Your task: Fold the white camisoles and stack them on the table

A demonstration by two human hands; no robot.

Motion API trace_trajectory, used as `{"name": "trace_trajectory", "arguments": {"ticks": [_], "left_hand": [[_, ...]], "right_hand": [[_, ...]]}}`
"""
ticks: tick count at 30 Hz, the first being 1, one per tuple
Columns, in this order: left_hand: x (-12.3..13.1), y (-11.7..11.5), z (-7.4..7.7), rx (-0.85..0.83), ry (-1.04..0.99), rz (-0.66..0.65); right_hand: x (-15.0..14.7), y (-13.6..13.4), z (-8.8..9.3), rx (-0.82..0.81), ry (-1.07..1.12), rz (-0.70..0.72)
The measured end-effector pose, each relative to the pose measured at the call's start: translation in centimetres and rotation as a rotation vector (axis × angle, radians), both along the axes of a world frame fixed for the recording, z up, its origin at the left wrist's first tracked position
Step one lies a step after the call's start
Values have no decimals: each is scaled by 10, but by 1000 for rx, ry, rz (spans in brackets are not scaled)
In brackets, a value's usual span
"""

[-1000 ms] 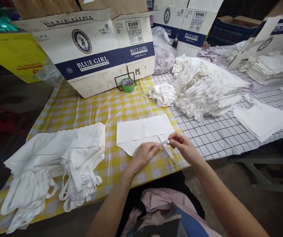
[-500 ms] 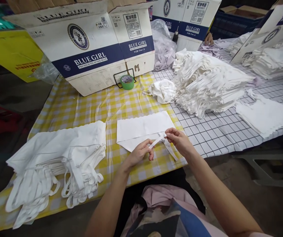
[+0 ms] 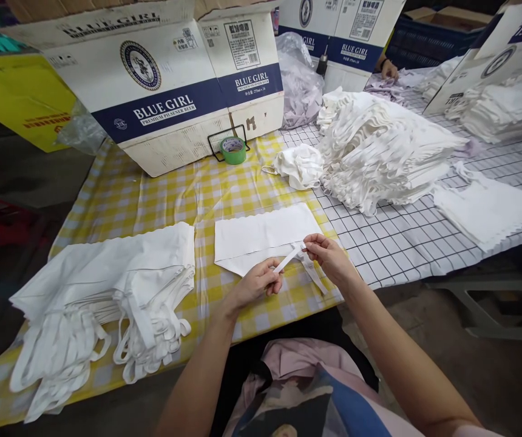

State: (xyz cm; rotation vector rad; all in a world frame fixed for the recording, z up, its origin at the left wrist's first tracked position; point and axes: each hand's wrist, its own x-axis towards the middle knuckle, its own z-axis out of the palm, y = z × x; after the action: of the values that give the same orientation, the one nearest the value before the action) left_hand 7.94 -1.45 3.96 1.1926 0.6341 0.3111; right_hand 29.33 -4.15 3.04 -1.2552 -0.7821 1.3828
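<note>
A white garment (image 3: 261,235) lies flat on the yellow checked cloth (image 3: 165,197), its scalloped edge away from me. One of its white straps (image 3: 289,259) is stretched between my hands. My left hand (image 3: 260,282) pinches the strap's lower end over the garment's near edge. At the garment's right corner, my right hand (image 3: 325,254) pinches the other end between thumb and fingers. A second strap (image 3: 312,273) hangs loose below it on the cloth. To the left sits a stack of similar white garments (image 3: 119,267) with straps dangling toward me.
Behind stand a beer carton (image 3: 174,91) and a green tape roll (image 3: 233,150). A large heap of white garments (image 3: 379,152) fills the right, with a small bundle (image 3: 300,165) beside it. Another person's hand (image 3: 388,70) shows at the back right.
The fingers of my left hand have curled in slightly around the strap. Otherwise the hands and garment are almost where they were; the view has shifted a little.
</note>
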Motion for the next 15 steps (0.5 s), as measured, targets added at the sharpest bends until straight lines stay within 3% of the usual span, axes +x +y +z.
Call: {"name": "trace_trajectory", "arguments": {"ticks": [15], "left_hand": [[-7, -1, -8, 7, 34, 0]], "right_hand": [[-3, 0, -1, -10, 29, -26]]}}
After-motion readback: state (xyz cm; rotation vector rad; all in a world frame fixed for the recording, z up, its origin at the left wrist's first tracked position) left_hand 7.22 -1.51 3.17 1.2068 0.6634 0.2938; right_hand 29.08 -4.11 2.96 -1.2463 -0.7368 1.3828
